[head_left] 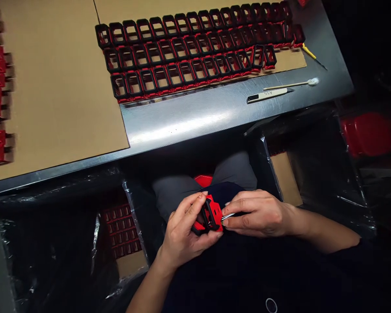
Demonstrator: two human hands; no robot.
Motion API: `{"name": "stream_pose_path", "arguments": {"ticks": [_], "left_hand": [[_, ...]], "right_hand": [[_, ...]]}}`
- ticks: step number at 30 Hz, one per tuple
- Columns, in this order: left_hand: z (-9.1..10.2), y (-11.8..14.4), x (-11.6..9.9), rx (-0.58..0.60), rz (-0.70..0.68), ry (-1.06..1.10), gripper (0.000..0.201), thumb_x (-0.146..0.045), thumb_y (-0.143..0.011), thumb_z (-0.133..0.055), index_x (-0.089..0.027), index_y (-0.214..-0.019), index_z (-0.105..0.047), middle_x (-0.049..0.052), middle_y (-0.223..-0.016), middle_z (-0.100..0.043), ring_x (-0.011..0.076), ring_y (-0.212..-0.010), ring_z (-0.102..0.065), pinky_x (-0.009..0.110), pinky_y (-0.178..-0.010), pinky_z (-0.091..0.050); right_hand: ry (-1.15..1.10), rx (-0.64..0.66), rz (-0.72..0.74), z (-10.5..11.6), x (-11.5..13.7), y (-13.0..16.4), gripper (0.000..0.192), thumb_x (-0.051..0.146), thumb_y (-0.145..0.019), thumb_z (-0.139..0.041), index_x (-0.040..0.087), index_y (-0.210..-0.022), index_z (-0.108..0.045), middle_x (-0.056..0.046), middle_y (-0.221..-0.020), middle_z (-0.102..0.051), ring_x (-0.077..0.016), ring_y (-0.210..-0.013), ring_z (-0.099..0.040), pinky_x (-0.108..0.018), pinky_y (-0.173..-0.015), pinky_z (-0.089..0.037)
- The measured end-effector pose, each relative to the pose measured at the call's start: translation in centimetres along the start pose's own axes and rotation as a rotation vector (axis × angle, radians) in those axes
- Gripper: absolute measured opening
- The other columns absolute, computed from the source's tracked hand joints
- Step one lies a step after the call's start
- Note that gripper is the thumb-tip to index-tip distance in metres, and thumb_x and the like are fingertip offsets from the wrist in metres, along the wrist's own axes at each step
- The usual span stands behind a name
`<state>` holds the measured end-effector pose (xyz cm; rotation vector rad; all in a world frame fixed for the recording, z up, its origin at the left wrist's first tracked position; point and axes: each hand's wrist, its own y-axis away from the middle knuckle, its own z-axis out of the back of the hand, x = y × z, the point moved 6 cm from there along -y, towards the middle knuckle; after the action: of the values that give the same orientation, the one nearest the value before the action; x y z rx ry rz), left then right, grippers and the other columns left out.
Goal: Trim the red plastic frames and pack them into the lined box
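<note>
- The metal desk stands in front of the lap, its edge crossing the view.
- A cardboard sheet covers its left part.
- Plastic-lined bins, left bin and right bin, crowd both sides of the lap.
- Three rows of frames, red and black, fill the desk's far side.
- Left hand: fingers pinching the held frame, covering its left part.
- Right hand: fingers pressed together around a thin metal tool, whose tip seems to meet the frame, though fingers hide most of it.
- Held frame: above the lap, red face toward the right hand, long axis steep, top leaning left.
- Swab, white knife, yellow-handled tool: near the desk's right end.
</note>
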<state>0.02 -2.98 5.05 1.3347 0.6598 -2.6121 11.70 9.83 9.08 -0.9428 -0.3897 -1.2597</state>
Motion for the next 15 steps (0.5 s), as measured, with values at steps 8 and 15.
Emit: {"name": "stream_pose_path", "arguments": {"ticks": [8, 15], "left_hand": [[0.4, 0.1, -0.2, -0.094, 0.051, -0.056, 0.067, -0.033, -0.074, -0.079, -0.015, -0.132, -0.054, 0.017, -0.115, -0.069, 0.0275, -0.099, -0.072, 0.037, -0.075, -0.064], [0.4, 1.6, 1.4, -0.247, 0.192, 0.272, 0.063, -0.045, -0.077, -0.077, -0.019, -0.128, -0.051, 0.017, -0.119, -0.068, 0.0305, -0.108, -0.07, 0.043, -0.085, -0.061]], "right_hand": [[0.118, -0.01, 0.052, 0.0, 0.8, 0.1, 0.011, 0.017, -0.09, -0.066, 0.012, -0.099, -0.071, -0.008, -0.095, -0.078, -0.016, -0.08, -0.073, -0.025, -0.067, -0.062], [0.196, -0.276, -0.159, 1.7, -0.7, -0.7, 0.011, 0.02, -0.085, -0.073, 0.018, -0.095, -0.07, -0.009, -0.092, -0.079, -0.0176, -0.077, -0.074, -0.029, -0.065, -0.059]]}}
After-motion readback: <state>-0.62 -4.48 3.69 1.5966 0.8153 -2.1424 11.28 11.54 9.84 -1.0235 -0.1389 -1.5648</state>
